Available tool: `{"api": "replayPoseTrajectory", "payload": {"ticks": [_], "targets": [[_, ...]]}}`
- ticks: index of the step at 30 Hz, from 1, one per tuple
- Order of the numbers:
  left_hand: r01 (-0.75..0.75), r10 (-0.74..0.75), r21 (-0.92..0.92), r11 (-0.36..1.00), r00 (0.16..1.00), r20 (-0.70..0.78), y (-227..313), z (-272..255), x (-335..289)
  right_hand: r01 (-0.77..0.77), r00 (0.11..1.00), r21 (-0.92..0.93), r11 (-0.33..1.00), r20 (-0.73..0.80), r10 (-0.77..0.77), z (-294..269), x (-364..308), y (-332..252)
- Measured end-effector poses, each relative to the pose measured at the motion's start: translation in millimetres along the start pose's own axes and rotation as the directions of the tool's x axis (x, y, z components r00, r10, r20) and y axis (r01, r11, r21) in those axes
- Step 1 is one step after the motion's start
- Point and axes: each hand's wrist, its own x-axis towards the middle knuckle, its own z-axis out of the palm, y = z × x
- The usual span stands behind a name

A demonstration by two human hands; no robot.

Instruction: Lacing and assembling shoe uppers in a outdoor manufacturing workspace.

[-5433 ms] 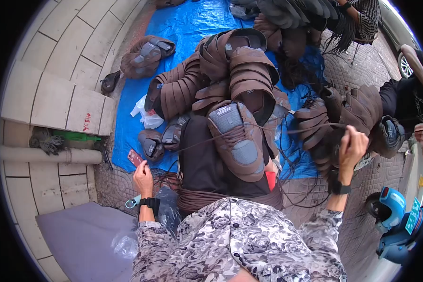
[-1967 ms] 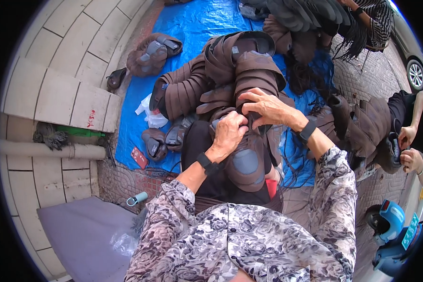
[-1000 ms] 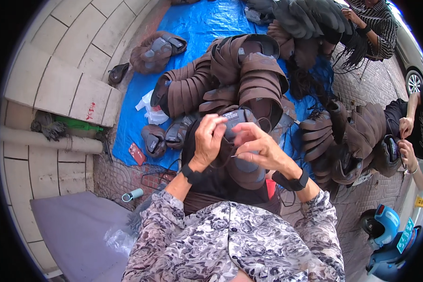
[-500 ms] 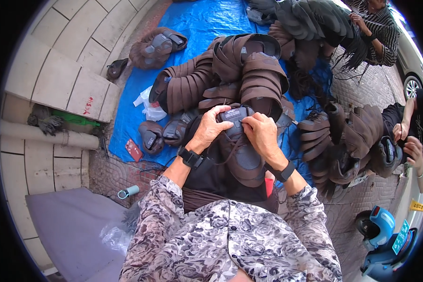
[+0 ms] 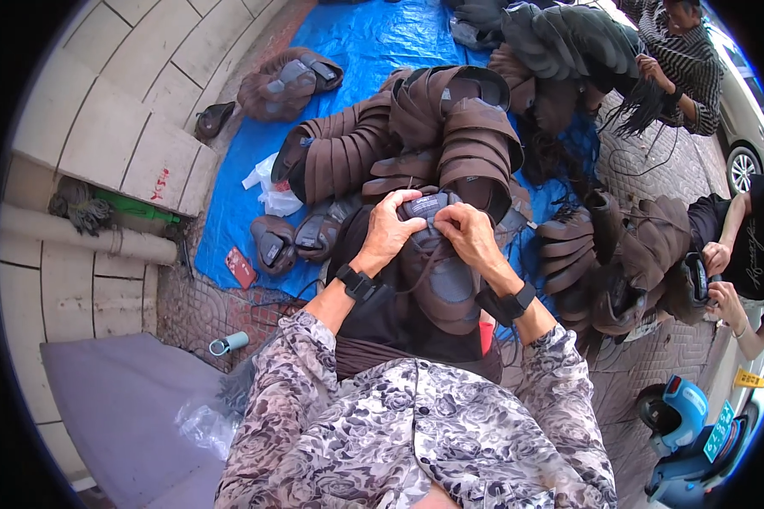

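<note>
A brown shoe upper (image 5: 446, 293) with a grey toe panel rests on my lap, toe toward me. My left hand (image 5: 388, 231) grips the side of its dark tongue (image 5: 427, 204), thumb on top. On the other side, my right hand (image 5: 470, 237) pinches at the tongue's edge, close to a thin dark lace (image 5: 429, 259) that trails over the upper. The fingertips of my right hand hide part of what they hold. Just beyond my hands lie stacked brown uppers (image 5: 481, 153), nested in rows.
A blue tarp (image 5: 382, 34) carries more uppers (image 5: 289, 83) and a white plastic bag (image 5: 273, 188). At right, another person's hands (image 5: 721, 276) work on an upper beside a pile (image 5: 645, 246). A blue scooter (image 5: 688, 416), grey sheet (image 5: 127, 407) and teal cup (image 5: 229, 343) surround me.
My hands stay at the tongue, with only small finger shifts. The co-worker's hands at right have come closer to their upper. My view has shifted slightly.
</note>
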Motion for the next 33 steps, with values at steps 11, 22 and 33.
{"api": "replayPoseTrajectory", "payload": {"ticks": [11, 22, 33], "targets": [[-0.022, 0.022, 0.001, 1.0, 1.0, -0.002, 6, -4, -4, -0.039, 0.998, -0.119, 0.992, 0.047, 0.045, -8, 9, -10], [-0.192, 0.14, -0.498, 0.846, 0.98, -0.14, 45, -13, -14, 0.404, 0.914, -0.336, 0.851, 0.107, -0.392, 5, 15, -24], [-0.526, 0.562, 0.498, 0.69, 0.822, 0.089, 38, -12, -9, 0.127, 0.973, 0.08, 0.989, 0.182, -0.14, -14, -38, -39]]}}
